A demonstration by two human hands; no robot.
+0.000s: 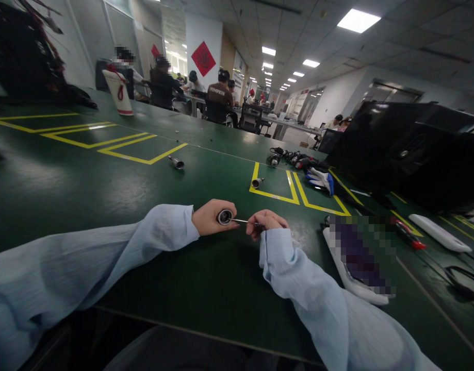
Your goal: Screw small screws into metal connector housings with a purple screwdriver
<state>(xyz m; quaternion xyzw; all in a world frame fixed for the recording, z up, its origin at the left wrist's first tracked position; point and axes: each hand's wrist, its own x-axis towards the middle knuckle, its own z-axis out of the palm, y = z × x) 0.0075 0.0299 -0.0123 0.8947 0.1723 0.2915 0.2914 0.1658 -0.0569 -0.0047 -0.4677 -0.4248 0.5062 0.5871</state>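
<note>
My left hand [211, 216] is closed around a round, hollow metal part [224, 217], its dark open end turned toward me. In my right hand [268, 223] is a screwdriver [240, 221] with a thin metal shaft, held in a pinch. The shaft points left and its tip reaches the rim of the part; whether it goes inside I cannot tell. Most of the handle is hidden by my fingers. Farther back on the green table lie a similar cup-shaped metal part [177, 163] and another one [257, 183] inside a yellow taped outline.
A white cup [118, 93] stands at the back left. To the right are a blurred-out device in a white case [345, 273], a blue-white glove [321, 181], cabled tools [294, 158], a red-tipped tool [412, 238] and a large black case [407, 149]. People sit beyond the table.
</note>
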